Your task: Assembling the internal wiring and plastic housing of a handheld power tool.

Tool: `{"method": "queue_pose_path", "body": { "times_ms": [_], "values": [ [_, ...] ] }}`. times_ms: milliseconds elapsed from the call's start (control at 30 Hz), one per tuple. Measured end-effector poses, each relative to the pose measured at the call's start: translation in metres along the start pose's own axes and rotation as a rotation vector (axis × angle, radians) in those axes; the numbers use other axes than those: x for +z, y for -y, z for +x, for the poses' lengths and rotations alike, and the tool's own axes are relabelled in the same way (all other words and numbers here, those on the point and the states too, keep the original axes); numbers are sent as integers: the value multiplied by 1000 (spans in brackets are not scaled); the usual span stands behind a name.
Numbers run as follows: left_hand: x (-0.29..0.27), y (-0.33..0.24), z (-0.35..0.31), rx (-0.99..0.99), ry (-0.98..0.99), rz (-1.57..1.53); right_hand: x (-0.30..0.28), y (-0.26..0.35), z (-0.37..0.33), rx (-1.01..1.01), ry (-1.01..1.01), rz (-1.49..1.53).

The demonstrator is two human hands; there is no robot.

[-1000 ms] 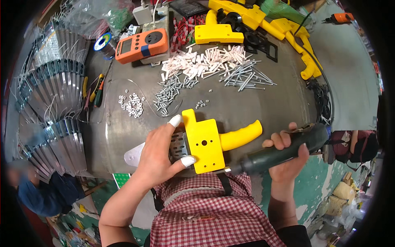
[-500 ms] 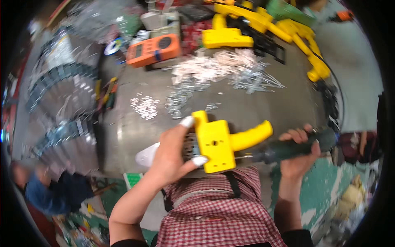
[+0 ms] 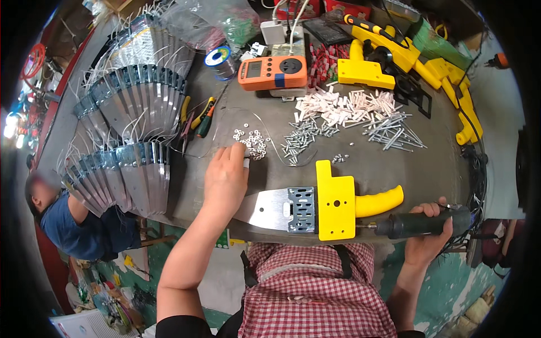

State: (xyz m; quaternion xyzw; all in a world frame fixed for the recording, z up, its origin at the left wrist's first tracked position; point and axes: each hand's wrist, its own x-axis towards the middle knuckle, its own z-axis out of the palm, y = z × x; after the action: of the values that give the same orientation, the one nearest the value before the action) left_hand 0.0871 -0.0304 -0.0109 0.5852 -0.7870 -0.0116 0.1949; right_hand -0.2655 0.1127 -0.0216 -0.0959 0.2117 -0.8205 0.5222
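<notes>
Over there the camera sits on the worker's head, the left of two wide fisheyes, looking down past the apron (image 3: 321, 312) and forward across the table (image 3: 431, 172), near enough that the left hand (image 3: 225, 174) and right hand (image 3: 422, 245) both fit, the floor (image 3: 445, 281) curving away toward the dark rim.

Nuts (image 3: 256, 145) left of screws (image 3: 298, 141); meter (image 3: 273, 73) behind nuts.

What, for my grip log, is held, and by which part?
The right hand holds the dark screwdriver around its body. The left hand is by the small rings; whether it holds any cannot be told.
</notes>
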Motion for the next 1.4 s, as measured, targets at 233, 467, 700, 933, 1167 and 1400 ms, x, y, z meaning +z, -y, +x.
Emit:
{"method": "queue_pose_path", "body": {
  "times_ms": [233, 467, 700, 933, 1167, 1400],
  "values": [
    [0, 8, 7, 308, 46, 169, 4, -1, 3, 13, 26, 10],
    [-11, -42, -42, 217, -13, -451, 5, 0, 1, 6, 9, -16],
    [3, -74, -82, 175, 27, -686, 7, -1, 1, 0, -47, -43],
    [6, -76, -87, 153, -9, -640, 3, -1, 1, 18, -17, -24],
    [10, -74, -85, 170, -55, -676, -1, -4, 5, 37, -81, -15],
    [13, -76, -85, 173, -76, -694, -1, -7, 7, 44, -132, -27]
  ]
}}
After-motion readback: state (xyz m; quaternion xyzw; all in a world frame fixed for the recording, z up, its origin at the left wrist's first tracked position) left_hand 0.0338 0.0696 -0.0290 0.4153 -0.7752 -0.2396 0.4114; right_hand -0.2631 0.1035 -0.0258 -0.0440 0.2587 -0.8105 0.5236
